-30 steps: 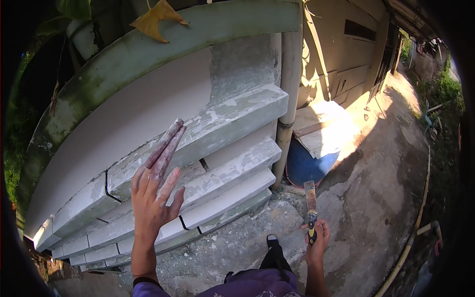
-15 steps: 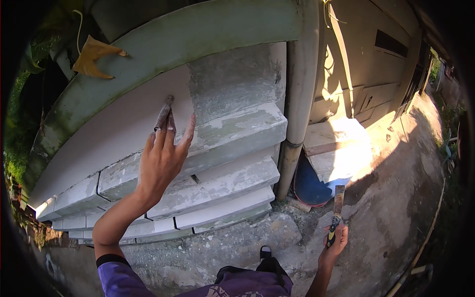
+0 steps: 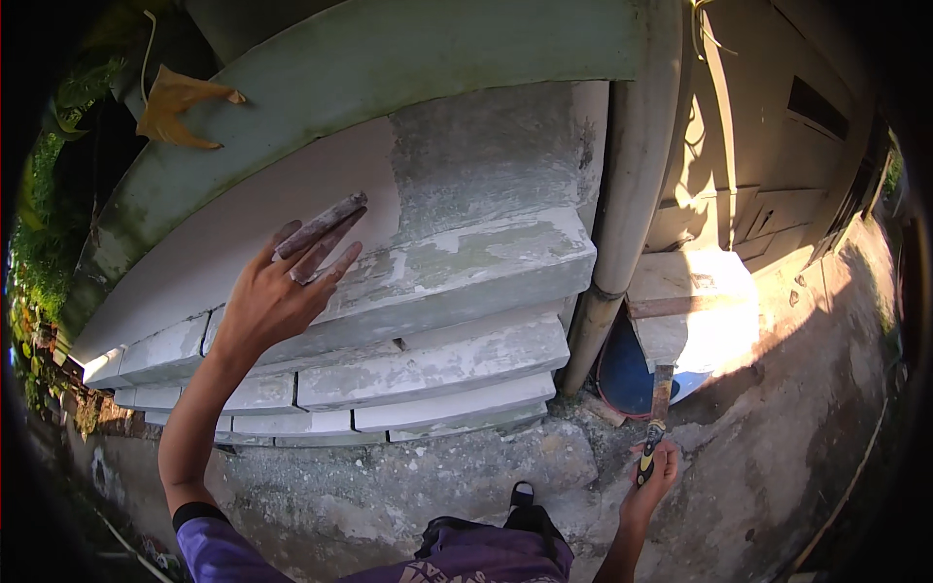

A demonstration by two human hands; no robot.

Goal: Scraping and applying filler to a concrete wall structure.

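My left hand (image 3: 277, 301) is stretched toward the curved wall, its fingers partly spread around a narrow, folded grey-brown piece (image 3: 321, 225) at the wall face. Its exact kind is unclear. Behind it the wall is pale pinkish white (image 3: 233, 228) on the left and bare mottled grey (image 3: 476, 155) on the right. Low on the right, away from the wall, my right hand (image 3: 656, 476) grips a putty knife (image 3: 661, 408) by its yellow and black handle. The stained blade points upward, clear of the wall.
Stepped ledges (image 3: 437, 364) with patchy white coating run below the wall face. A pipe (image 3: 622, 233) stands at their right end. Beside it are a blue tub (image 3: 622, 364) and a pale board (image 3: 671, 272) over it. A dry leaf (image 3: 180, 107) hangs from the upper green band.
My left hand has slid left and tilted, with the folded piece now slanting to the right. The view has shifted a little, and the putty knife stays in my right hand.
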